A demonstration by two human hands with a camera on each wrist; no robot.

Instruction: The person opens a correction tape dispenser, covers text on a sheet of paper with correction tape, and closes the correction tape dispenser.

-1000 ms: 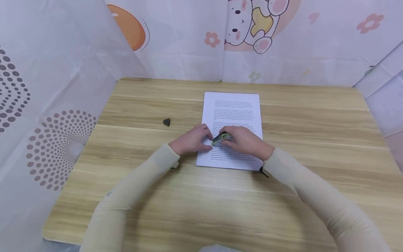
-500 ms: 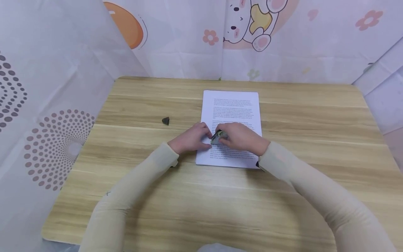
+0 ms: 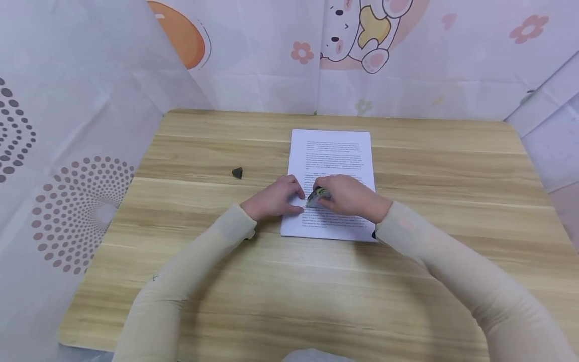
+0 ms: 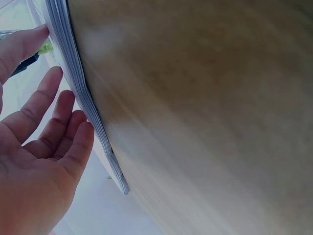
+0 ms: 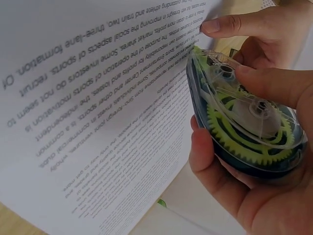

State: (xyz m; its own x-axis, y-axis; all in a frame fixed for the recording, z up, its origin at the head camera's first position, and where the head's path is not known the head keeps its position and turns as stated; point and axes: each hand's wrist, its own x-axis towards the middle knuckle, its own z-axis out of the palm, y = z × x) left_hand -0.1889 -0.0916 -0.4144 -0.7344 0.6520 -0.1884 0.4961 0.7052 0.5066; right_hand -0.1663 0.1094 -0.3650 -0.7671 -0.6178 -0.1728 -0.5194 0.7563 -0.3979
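Pale wood-grain bench supports a white printed paper stack, apparently steadied by the left hand, its grip relaxed, while the right hand pinches a transparent, green-geared, teardrop-shaped plastic dispenser over the text, seemingly for tip control.

Two long cream cloth sleeves cover the person's arms: the left sleeve lies to the left of the white rectangular stack of printed paper, the right sleeve to its right. Both fit fairly closely, with smooth forearms, soft creases around the elbows and cuffs ending at the wrists. A thin, dark, cross-like mark sits on the left sleeve, well apart from the stack. A small black piece, its kind unclear, shows at the right cuff, just beside the stack's near right corner.
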